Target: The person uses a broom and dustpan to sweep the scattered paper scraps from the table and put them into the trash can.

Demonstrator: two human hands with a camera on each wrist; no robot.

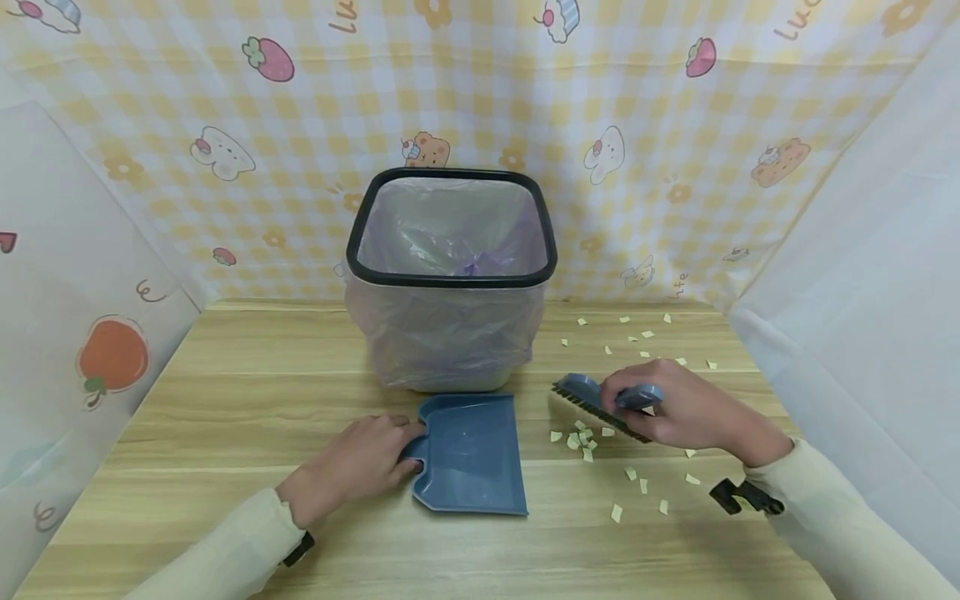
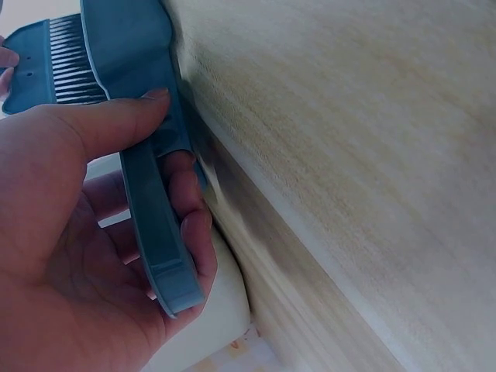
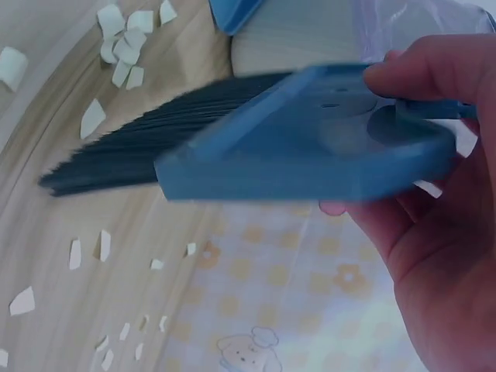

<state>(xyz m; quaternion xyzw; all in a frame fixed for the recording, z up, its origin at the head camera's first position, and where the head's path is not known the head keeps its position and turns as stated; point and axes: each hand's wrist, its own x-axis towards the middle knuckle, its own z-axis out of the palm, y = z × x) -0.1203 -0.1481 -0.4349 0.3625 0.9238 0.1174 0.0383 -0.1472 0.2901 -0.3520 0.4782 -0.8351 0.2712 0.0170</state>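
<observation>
My left hand [image 1: 367, 462] grips the handle of a blue dustpan [image 1: 472, 454], thumb on top and fingers curled underneath in the left wrist view. The pan lies on the table with its straight edge facing right. To its right, my right hand [image 1: 682, 406] holds a blue hand brush [image 1: 581, 385] by its handle, dark bristles [image 3: 155, 136] slanting down close over the table. A small heap of pale paper scraps [image 1: 577, 439] lies between the brush and the pan. More loose scraps [image 3: 93, 118] are scattered around the brush.
A bin [image 1: 450, 281] with a black rim and a pale purple liner stands just behind the dustpan. Several scraps [image 1: 647, 334] lie at the table's back right. A checked yellow cloth [image 1: 480, 100] hangs behind the wooden table [image 1: 247, 375], and white sheets flank both sides.
</observation>
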